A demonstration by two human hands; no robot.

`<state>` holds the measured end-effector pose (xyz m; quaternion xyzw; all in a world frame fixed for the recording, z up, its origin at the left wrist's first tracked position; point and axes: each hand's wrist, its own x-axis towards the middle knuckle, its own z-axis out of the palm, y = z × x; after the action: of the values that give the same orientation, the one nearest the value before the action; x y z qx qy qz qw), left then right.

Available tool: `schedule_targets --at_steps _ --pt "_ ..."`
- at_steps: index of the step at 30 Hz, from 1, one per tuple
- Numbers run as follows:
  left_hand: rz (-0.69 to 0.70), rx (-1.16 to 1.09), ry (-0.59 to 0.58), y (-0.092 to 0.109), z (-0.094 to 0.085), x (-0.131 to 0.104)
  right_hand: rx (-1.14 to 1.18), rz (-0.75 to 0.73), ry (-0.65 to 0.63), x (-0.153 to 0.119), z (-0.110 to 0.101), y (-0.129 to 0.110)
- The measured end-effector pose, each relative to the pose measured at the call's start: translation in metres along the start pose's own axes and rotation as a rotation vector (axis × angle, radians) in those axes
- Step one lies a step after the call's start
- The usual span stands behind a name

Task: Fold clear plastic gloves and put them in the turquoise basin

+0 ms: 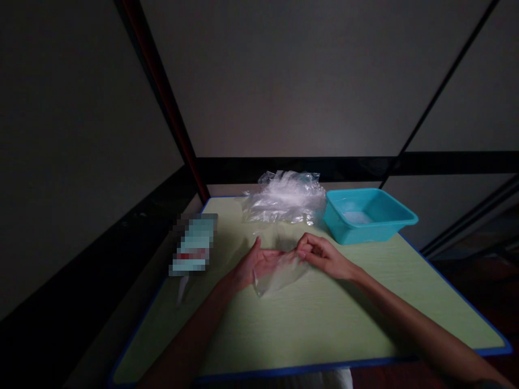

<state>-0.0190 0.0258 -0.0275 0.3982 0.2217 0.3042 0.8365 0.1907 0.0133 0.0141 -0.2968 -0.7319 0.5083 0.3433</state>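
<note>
A clear plastic bag (279,276) hangs above the middle of the table, in front of me. My right hand (322,256) pinches its upper right edge between thumb and fingers. Behind the see-through film lies my left hand (259,266), palm turned up, thumb raised and fingers stretched toward the right hand. The bag touches or overlaps the left palm, and the left fingertips are partly hidden near the right hand. Just beyond both hands sits a pile of crumpled clear plastic bags (286,197).
A turquoise plastic basin (365,232) stands at the back right, with something whitish and clear inside. At the left edge lies a pixelated pale green object (194,246), with a whitish strip (183,289) below it. The pale green table (259,335) has a blue rim; dark-trimmed panels rise behind.
</note>
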Motion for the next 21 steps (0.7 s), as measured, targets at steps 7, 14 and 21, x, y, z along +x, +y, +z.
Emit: schedule_targets --at_steps 7,14,21 --pt "0.02 -0.152 0.016 0.011 -0.002 -0.005 0.119 -0.01 -0.009 0.001 0.002 0.002" --pt "0.158 -0.119 0.042 0.018 0.001 -0.005 0.118 0.006 0.002 -0.006 0.006 -0.002" --pt "0.505 0.265 0.615 0.025 0.016 -0.028 0.033 -0.029 -0.014 -0.02 0.007 -0.01"
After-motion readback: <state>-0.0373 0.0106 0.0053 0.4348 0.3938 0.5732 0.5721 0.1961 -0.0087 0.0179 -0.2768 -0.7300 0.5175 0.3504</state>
